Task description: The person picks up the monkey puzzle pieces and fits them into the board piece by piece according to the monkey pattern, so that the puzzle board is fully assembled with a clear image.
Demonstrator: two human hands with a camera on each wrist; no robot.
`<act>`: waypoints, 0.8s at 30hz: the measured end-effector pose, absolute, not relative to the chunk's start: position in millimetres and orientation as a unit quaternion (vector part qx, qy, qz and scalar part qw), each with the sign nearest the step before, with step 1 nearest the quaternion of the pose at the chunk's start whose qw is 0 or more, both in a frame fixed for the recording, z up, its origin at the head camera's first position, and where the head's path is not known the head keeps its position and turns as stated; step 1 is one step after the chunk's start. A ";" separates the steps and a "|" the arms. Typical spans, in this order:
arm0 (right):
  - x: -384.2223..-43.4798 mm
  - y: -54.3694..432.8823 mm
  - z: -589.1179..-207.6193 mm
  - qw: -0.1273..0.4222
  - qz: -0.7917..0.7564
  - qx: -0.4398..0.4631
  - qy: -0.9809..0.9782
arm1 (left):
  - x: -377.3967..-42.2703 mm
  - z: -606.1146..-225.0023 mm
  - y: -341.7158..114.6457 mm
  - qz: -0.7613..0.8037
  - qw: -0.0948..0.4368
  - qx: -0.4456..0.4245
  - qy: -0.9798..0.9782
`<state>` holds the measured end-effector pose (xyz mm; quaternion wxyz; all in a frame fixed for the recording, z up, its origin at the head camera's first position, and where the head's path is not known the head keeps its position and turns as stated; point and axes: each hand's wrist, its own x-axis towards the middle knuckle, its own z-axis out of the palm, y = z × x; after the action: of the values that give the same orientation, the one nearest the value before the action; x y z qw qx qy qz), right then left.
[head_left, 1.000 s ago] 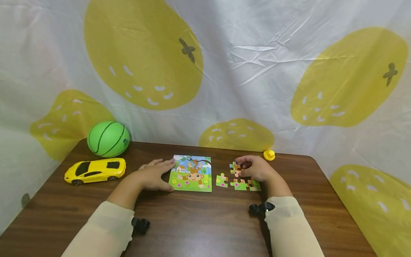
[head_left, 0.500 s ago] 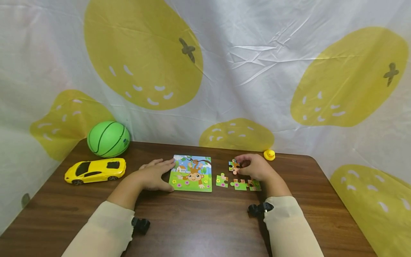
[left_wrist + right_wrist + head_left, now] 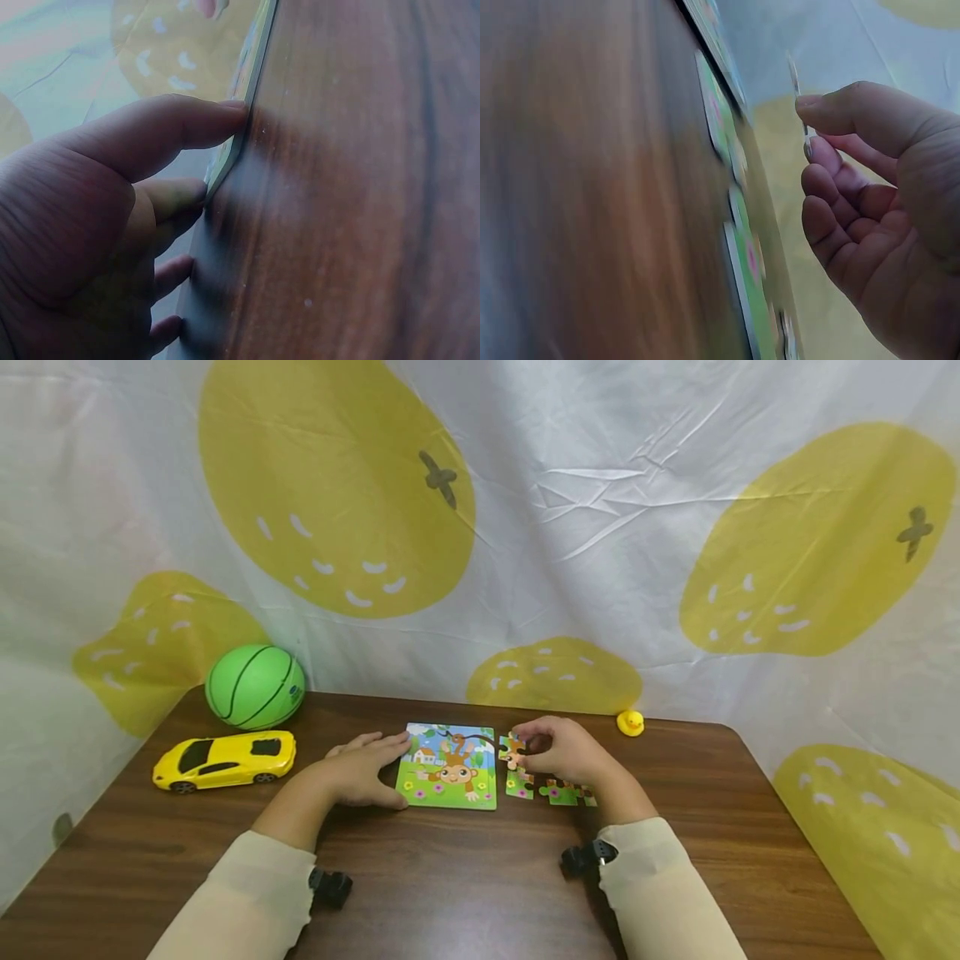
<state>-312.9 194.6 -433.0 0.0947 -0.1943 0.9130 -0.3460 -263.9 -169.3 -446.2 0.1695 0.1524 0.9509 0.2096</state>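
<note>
A monkey jigsaw puzzle board (image 3: 448, 767) lies on the brown table. My left hand (image 3: 363, 770) rests at its left side, fingers spread, thumb and forefinger touching the edge; in the left wrist view the thumb (image 3: 195, 124) lies along the board's rim. My right hand (image 3: 566, 750) pinches a puzzle piece (image 3: 513, 750) between thumb and fingers, just right of the board. In the right wrist view that piece (image 3: 795, 79) shows edge-on, raised off the table. Below it lies a loose flowered piece (image 3: 519, 785). Further right are more green pieces (image 3: 558, 793), partly hidden by the right hand.
A yellow toy car (image 3: 225, 762) and a green ball (image 3: 256, 687) stand on the left of the table (image 3: 457, 885). A small yellow rubber duck (image 3: 631, 723) sits near the back edge. Behind the table hangs a white curtain (image 3: 570, 568) with yellow fruit prints.
My right hand has lifted the puzzle piece and carried it left, close to the board's right edge. The left hand and the board have stayed in place.
</note>
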 end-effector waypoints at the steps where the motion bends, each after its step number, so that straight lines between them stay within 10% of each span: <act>1: -311.7 189.6 -433.0 0.096 -0.344 -0.199 0.913 | -263.8 -446.6 -169.3 0.209 0.170 0.152 0.951; 24: -317.9 110.9 -438.4 0.149 -0.317 -0.267 0.898 | -263.4 -446.7 -169.3 0.214 0.168 0.158 0.949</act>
<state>-317.9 110.9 -438.4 0.1486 -0.2673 0.8979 -0.3167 -263.4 -169.3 -446.7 0.1675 0.1576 0.9493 0.2143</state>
